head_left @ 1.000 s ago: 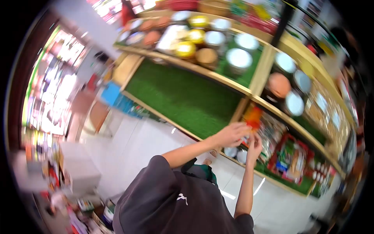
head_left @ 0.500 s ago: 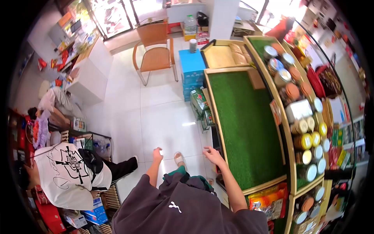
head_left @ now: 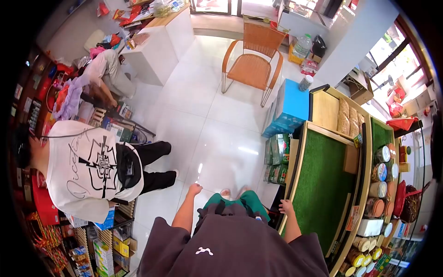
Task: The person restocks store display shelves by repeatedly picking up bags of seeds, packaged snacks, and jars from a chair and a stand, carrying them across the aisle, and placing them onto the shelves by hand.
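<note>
My left hand (head_left: 195, 189) hangs over the tiled floor with its fingers curled in, and nothing shows in it. On the other side, my right hand (head_left: 286, 207) is beside the near-left wooden edge of a display stand lined with green turf (head_left: 318, 184). Its fingers are loosely bent and apart, holding nothing. Whether it touches the edge I cannot tell. Green cartons (head_left: 278, 150) are stacked against the stand, just beyond that hand.
A brown armchair (head_left: 251, 69) stands ahead, near blue boxes (head_left: 295, 104). Lidded jars (head_left: 379, 173) line the right shelf. At left, a person in a white shirt (head_left: 97, 171) stands by shelves; another person (head_left: 108, 76) bends behind them. A white counter (head_left: 154, 55) is farther back.
The view has swung right and moved forward, so the chair and the stand appear nearer. My left fingers have curled in; my right hand has lowered beside the stand.
</note>
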`<action>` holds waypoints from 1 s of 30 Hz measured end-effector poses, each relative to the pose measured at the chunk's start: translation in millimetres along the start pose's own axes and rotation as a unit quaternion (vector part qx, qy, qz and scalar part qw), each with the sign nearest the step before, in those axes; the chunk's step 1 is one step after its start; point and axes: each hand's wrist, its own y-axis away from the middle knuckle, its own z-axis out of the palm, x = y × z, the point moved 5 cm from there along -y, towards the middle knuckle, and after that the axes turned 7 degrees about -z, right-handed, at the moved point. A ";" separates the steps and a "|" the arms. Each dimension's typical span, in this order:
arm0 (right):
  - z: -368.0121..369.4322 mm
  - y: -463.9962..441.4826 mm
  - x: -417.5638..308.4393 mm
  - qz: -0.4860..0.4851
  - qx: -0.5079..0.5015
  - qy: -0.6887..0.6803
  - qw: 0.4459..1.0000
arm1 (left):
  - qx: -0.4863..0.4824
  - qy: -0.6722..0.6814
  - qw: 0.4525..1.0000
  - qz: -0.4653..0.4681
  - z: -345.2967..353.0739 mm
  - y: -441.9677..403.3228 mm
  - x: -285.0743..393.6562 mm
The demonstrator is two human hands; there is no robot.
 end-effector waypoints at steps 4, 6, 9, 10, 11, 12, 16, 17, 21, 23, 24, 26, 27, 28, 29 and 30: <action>-2.5 -40.2 -24.1 -0.004 0.052 -0.082 0.995 | 0.035 0.016 0.996 0.077 8.2 -34.8 68.9; -4.8 -88.0 -15.1 -0.020 0.059 -0.108 0.992 | 0.028 0.017 0.995 0.093 10.6 -36.1 120.0; -12.3 -141.8 -27.8 -0.002 0.055 -0.108 0.993 | -0.012 -0.016 0.992 0.125 19.6 -52.9 200.7; -15.4 -154.3 -41.4 -0.002 0.063 -0.124 0.990 | -0.019 -0.021 0.993 0.119 19.5 -61.3 223.1; -18.5 -192.3 -48.5 -0.002 0.054 -0.126 0.991 | 0.003 -0.038 0.986 0.160 13.4 -70.5 254.8; -11.0 -219.3 -41.8 0.005 0.044 -0.126 0.991 | 0.017 -0.058 0.979 0.197 11.6 -73.1 272.6; -49.5 -282.1 -143.4 -0.045 0.029 -0.151 0.987 | 0.000 -0.007 0.971 0.239 3.4 -83.2 396.0; -59.3 -284.2 -177.5 -0.091 0.052 -0.202 0.974 | -0.010 0.005 0.975 0.220 3.4 -87.1 417.6; -119.2 -255.5 -307.6 -0.258 0.063 -0.345 0.900 | -0.020 -0.071 0.967 0.244 2.7 -128.8 508.5; -136.6 -239.7 -338.5 -0.268 0.060 -0.430 0.860 | -0.035 -0.116 0.963 0.242 1.6 -159.1 549.7; -142.8 -242.1 -337.1 -0.251 0.060 -0.483 0.837 | -0.052 -0.130 0.954 0.266 0.4 -175.1 568.6; -151.7 -263.0 -326.4 -0.172 0.116 -0.528 0.823 | -0.083 -0.130 0.937 0.313 -2.1 -200.9 630.4; -152.0 -261.9 -325.6 -0.127 0.142 -0.526 0.829 | -0.095 -0.119 0.932 0.330 -7.9 -207.9 658.0; -155.2 -260.9 -329.5 -0.087 0.169 -0.522 0.831 | -0.097 -0.130 0.920 0.357 -16.0 -206.1 690.2; -156.2 -270.4 -339.6 -0.078 0.181 -0.540 0.818 | -0.102 -0.139 0.905 0.388 -21.2 -202.8 733.1; -145.6 -276.3 -346.6 -0.059 0.176 -0.591 0.785 | -0.118 -0.164 0.895 0.398 -28.6 -207.5 768.3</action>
